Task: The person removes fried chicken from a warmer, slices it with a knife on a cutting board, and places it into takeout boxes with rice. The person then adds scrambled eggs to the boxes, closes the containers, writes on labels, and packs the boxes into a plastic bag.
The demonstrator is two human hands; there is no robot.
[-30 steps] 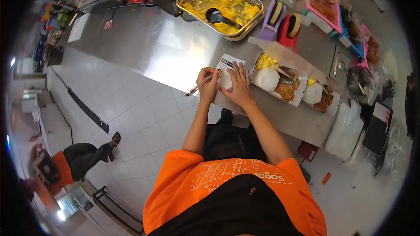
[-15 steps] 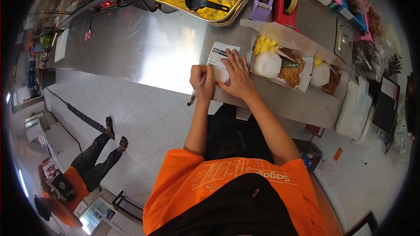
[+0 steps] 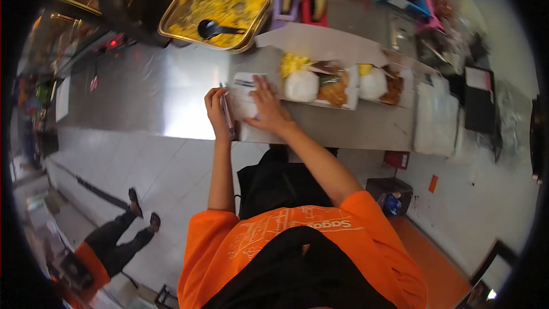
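Pen [image 3: 228, 113], long axis forward, gripped by left hand [image 3: 217, 112]; right hand [image 3: 270, 109] flat on paper [image 3: 243, 102].

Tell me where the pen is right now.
Left of centre in the head view, the pen is in the left hand, just left of the paper.

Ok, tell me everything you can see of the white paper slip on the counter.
The slip looks like thin white paper, roughly rectangular, with dark printed bands near its far edge; any finer print is too blurred to read. It lies seemingly flat on the metal counter, left of the open food box. The right hand lies across its right side, hiding part; the left hand holds a pen by its left edge, contact unclear.
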